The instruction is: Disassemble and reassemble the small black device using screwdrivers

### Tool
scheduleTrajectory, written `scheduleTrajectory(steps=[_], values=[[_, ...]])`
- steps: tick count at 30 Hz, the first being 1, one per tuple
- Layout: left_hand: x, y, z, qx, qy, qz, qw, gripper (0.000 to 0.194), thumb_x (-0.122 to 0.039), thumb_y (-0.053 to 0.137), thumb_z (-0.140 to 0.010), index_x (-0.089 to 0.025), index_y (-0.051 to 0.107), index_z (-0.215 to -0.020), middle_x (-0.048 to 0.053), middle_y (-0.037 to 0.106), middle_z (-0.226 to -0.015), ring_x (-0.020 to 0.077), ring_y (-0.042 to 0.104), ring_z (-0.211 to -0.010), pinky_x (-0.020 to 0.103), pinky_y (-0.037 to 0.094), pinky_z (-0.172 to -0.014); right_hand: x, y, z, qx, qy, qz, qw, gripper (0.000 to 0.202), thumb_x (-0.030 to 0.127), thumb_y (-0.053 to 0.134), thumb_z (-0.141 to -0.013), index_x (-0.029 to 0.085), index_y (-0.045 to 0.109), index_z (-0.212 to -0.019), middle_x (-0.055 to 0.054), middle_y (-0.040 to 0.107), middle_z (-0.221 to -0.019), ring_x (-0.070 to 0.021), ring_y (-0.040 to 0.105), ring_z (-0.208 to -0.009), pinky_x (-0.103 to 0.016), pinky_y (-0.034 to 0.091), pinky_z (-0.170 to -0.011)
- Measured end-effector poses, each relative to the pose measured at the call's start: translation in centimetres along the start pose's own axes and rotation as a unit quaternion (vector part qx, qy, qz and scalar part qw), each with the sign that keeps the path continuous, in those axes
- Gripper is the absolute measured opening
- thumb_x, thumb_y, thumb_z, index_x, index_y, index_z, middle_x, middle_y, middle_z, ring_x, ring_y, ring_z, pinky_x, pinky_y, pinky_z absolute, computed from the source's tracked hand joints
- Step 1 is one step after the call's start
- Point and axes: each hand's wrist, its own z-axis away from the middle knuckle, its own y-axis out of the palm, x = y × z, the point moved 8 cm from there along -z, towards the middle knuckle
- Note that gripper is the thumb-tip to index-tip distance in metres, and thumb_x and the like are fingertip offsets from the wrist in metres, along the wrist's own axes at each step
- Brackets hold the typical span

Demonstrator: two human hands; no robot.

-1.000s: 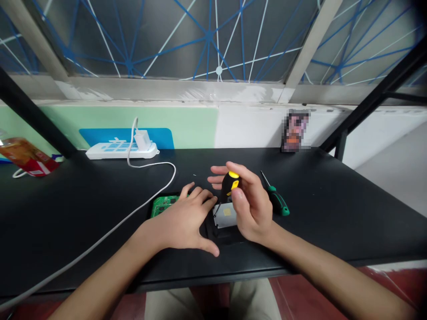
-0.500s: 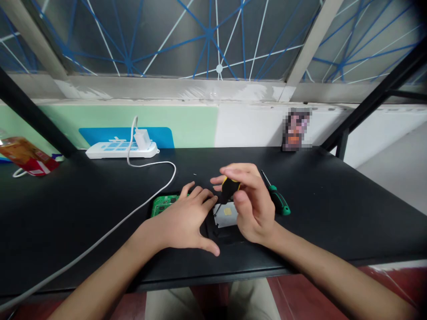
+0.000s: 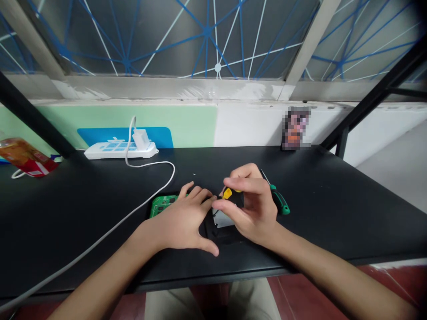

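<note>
My left hand (image 3: 187,220) lies flat with its fingers spread over a black device casing, partly hiding a green circuit board (image 3: 162,203). Its thumb stretches toward the table's front edge. In my right hand (image 3: 255,206), a black-and-yellow screwdriver (image 3: 227,193) is held between the thumb and fingers. The screwdriver is over a silver metal plate (image 3: 223,219) beside my left fingertips; its tip is hard to make out. My right hand covers part of the plate. Just beyond the right hand lies a second screwdriver with a green and black handle (image 3: 280,202).
A white cable (image 3: 140,206) crosses the black table (image 3: 333,213) from a charger (image 3: 141,139) plugged into a white power strip (image 3: 120,150). A drink bottle (image 3: 28,158) lies tilted at the left. A blurred upright object (image 3: 295,129) leans against the wall.
My right fingers have shifted around the screwdriver handle, with the thumb now further left. The handle has tilted, showing its yellow part. My left hand stays in place.
</note>
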Motion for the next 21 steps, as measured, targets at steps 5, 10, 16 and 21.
scheduleTrajectory(steps=[5, 10, 16, 21], values=[[-0.1, -0.2, -0.1, -0.004, -0.002, -0.006, 1.0, 0.097, -0.078, 0.072, -0.074, -0.021, 0.048, -0.148, 0.017, 0.056, -0.134, 0.043, 0.047, -0.128, 0.066, 0.015, -0.118, -0.6, 0.5, 0.5, 0.025, 0.053, -0.05, 0.997, 0.042, 0.024, 0.055, -0.099, 0.028, 0.055, -0.14, -0.01, 0.059, -0.125, -0.0224, 0.066, -0.103, -0.043, 0.064, -0.079], [-0.1, -0.4, -0.2, -0.012, 0.002, 0.004, 1.0, 0.087, -0.076, 0.072, -0.074, -0.021, 0.054, -0.139, 0.015, 0.058, -0.132, 0.0441, 0.045, -0.13, 0.066, 0.017, -0.117, -1.2, 0.7, 0.9, 0.033, 0.106, -0.065, 0.992, 0.051, 0.013, 0.045, -0.1, 0.027, 0.046, -0.149, -0.011, 0.063, -0.13, -0.0231, 0.068, -0.112, -0.045, 0.064, -0.088], [0.0, -0.2, -0.1, -0.01, 0.0, 0.0, 1.0, 0.093, -0.076, 0.072, -0.074, -0.018, 0.05, -0.143, 0.018, 0.057, -0.134, 0.0437, 0.047, -0.128, 0.066, 0.017, -0.117, -0.2, 0.2, -0.2, 0.021, 0.044, 0.006, 0.999, 0.053, 0.008, 0.065, -0.09, 0.029, 0.057, -0.139, -0.007, 0.068, -0.109, -0.019, 0.064, -0.089, -0.039, 0.06, -0.073], [-0.2, -0.2, 0.0, 0.008, -0.003, 0.004, 1.0, 0.099, -0.077, 0.073, -0.073, -0.021, 0.045, -0.149, 0.017, 0.055, -0.137, 0.0435, 0.046, -0.13, 0.067, 0.016, -0.117, 0.4, 0.2, -0.6, 0.013, 0.025, 0.022, 0.999, 0.054, 0.007, 0.073, -0.085, 0.028, 0.06, -0.134, -0.004, 0.067, -0.098, -0.0171, 0.061, -0.083, -0.033, 0.057, -0.065]])
